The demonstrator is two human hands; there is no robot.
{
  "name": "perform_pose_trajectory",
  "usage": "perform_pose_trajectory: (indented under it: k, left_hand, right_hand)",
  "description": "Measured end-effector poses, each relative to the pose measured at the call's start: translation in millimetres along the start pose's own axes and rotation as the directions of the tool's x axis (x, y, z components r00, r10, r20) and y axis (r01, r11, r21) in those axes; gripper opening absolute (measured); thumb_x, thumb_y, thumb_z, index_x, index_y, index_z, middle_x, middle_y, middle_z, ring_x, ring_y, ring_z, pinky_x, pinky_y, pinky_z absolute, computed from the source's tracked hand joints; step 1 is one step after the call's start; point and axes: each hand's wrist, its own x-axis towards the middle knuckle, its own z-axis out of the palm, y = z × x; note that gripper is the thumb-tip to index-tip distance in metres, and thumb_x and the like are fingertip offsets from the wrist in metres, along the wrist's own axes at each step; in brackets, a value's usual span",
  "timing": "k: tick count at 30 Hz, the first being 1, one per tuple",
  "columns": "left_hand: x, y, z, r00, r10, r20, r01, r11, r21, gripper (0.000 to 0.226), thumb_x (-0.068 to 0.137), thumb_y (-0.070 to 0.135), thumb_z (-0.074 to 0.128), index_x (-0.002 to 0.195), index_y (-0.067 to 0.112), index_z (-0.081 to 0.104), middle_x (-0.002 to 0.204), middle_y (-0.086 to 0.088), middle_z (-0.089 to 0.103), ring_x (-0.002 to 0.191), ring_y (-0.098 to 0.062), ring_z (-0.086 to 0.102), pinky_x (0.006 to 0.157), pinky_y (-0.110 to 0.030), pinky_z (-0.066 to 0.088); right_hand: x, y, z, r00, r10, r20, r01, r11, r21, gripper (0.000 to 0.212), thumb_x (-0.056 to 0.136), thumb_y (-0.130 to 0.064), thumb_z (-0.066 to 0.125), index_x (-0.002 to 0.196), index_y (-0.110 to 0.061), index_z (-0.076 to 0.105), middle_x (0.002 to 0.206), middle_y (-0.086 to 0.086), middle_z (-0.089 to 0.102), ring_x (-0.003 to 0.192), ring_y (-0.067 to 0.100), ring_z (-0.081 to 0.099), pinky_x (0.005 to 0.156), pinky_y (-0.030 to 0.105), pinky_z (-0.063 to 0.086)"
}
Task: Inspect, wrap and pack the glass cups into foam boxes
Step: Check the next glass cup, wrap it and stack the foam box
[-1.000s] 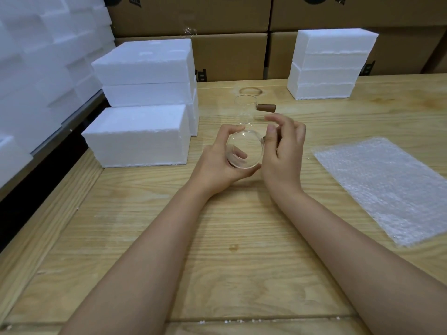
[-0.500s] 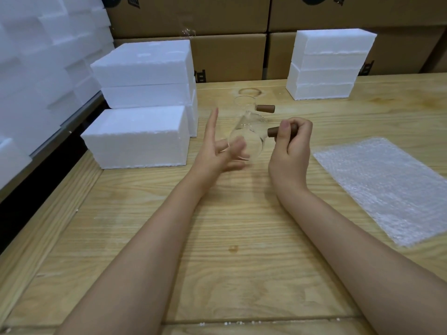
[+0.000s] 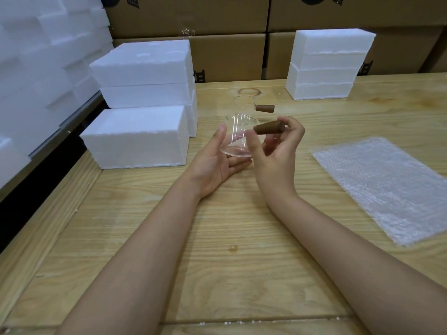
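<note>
A clear glass cup (image 3: pixel 238 136) with a brown wooden side handle (image 3: pixel 269 128) is held upright above the table's middle. My right hand (image 3: pixel 278 151) pinches that handle between thumb and fingers. My left hand (image 3: pixel 217 160) lies palm up under and beside the cup, fingers straight, touching its base and wall. A second glass cup (image 3: pixel 244 105) with a wooden handle stands on the table just behind. A sheet of bubble wrap (image 3: pixel 384 187) lies flat at the right. White foam boxes (image 3: pixel 137 136) are stacked at the left.
Another foam box stack (image 3: pixel 326 66) stands at the back right. Cardboard cartons (image 3: pixel 227 52) line the back wall, and more foam pieces (image 3: pixel 36 56) pile up at the far left past the wooden table (image 3: pixel 217 250) edge.
The cup was turned from bottom-toward-me to upright. My right hand moved to the wooden handle and pinches it. My left hand let go its grip and now supports the cup with straight fingers.
</note>
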Motion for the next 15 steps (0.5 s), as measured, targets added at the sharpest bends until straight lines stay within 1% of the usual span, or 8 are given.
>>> perform_pose_trajectory:
  k: [2,3,5,7,8,10,12,15]
  left_hand:
    - [0.1,-0.1,-0.2,1.0,0.004,0.01,-0.003,1.0,-0.028,0.053,0.096,0.055,0.032,0.123,0.014,0.052,0.112,-0.014,0.068,0.105,-0.026,0.067,0.095,-0.036,0.052]
    - [0.0,0.0,-0.5,1.0,0.003,0.016,-0.002,0.999,-0.044,0.052,0.096,0.055,0.031,0.122,0.014,0.051,0.113,-0.014,0.067,0.104,-0.026,0.067,0.096,-0.036,0.051]
    - [0.0,-0.4,-0.6,1.0,0.0,0.023,0.001,0.999,-0.052,0.052,0.097,0.053,0.03,0.124,0.013,0.049,0.122,-0.016,0.064,0.107,-0.026,0.065,0.099,-0.037,0.047]
    - [0.3,-0.7,-0.2,0.999,0.0,0.035,0.002,0.999,-0.045,0.053,0.096,0.052,0.032,0.126,0.011,0.046,0.133,-0.019,0.057,0.112,-0.027,0.061,0.101,-0.039,0.045]
    - [0.2,-0.6,0.2,0.999,0.004,0.035,-0.003,0.999,-0.043,0.055,0.093,0.053,0.035,0.127,0.011,0.045,0.136,-0.02,0.054,0.113,-0.027,0.06,0.1,-0.038,0.045]
    - [0.3,-0.4,0.6,0.999,0.018,0.035,-0.016,0.999,-0.05,0.062,0.087,0.053,0.04,0.132,0.01,0.043,0.139,-0.02,0.051,0.108,-0.025,0.062,0.096,-0.036,0.047]
    - [0.2,0.0,0.0,0.999,0.029,0.044,-0.027,0.998,-0.051,0.071,0.085,0.055,0.04,0.139,0.01,0.038,0.138,-0.017,0.053,0.103,-0.021,0.065,0.094,-0.035,0.048]
    - [0.5,0.0,-2.1,0.999,0.016,0.043,-0.014,0.998,-0.062,0.075,0.08,0.063,0.039,0.137,0.013,0.04,0.128,-0.014,0.06,0.111,-0.025,0.06,0.102,-0.041,0.045]
  right_hand:
    - [-4.9,0.7,7.3,0.988,0.153,0.003,-0.153,0.988,-0.004,0.067,0.072,-0.024,0.082,0.113,-0.021,0.028,0.098,-0.002,0.043,0.074,0.006,0.05,0.067,0.011,0.044]
    - [-7.3,1.9,10.8,0.976,0.217,0.015,-0.217,0.976,-0.017,0.072,0.069,-0.026,0.084,0.113,-0.021,0.027,0.101,-0.001,0.042,0.075,0.008,0.053,0.069,0.012,0.046]
    - [-10.0,4.7,14.7,0.957,0.288,0.036,-0.286,0.957,-0.051,0.071,0.067,-0.028,0.084,0.11,-0.019,0.028,0.11,0.007,0.047,0.09,0.017,0.06,0.079,0.021,0.051]
    - [-9.3,6.5,15.0,0.953,0.3,0.033,-0.297,0.951,-0.082,0.065,0.07,-0.028,0.082,0.108,-0.018,0.03,0.116,0.012,0.047,0.103,0.026,0.059,0.087,0.033,0.051]
    - [-9.1,6.7,14.9,0.954,0.298,0.034,-0.294,0.952,-0.084,0.063,0.072,-0.028,0.081,0.107,-0.018,0.031,0.115,0.011,0.047,0.103,0.025,0.059,0.086,0.031,0.052]
    - [-9.0,6.5,15.2,0.956,0.29,0.037,-0.288,0.955,-0.068,0.059,0.074,-0.026,0.08,0.106,-0.018,0.032,0.109,0.006,0.047,0.096,0.015,0.062,0.077,0.02,0.051]
    - [-9.2,5.9,15.5,0.962,0.272,0.034,-0.271,0.962,-0.027,0.053,0.077,-0.023,0.077,0.106,-0.017,0.033,0.102,0.0,0.047,0.078,-0.006,0.06,0.064,0.01,0.047]
    - [-6.8,5.4,14.2,0.961,0.275,0.03,-0.276,0.957,0.089,0.039,0.085,-0.016,0.07,0.101,-0.019,0.035,0.096,-0.006,0.044,0.06,-0.011,0.058,0.056,0.006,0.043]
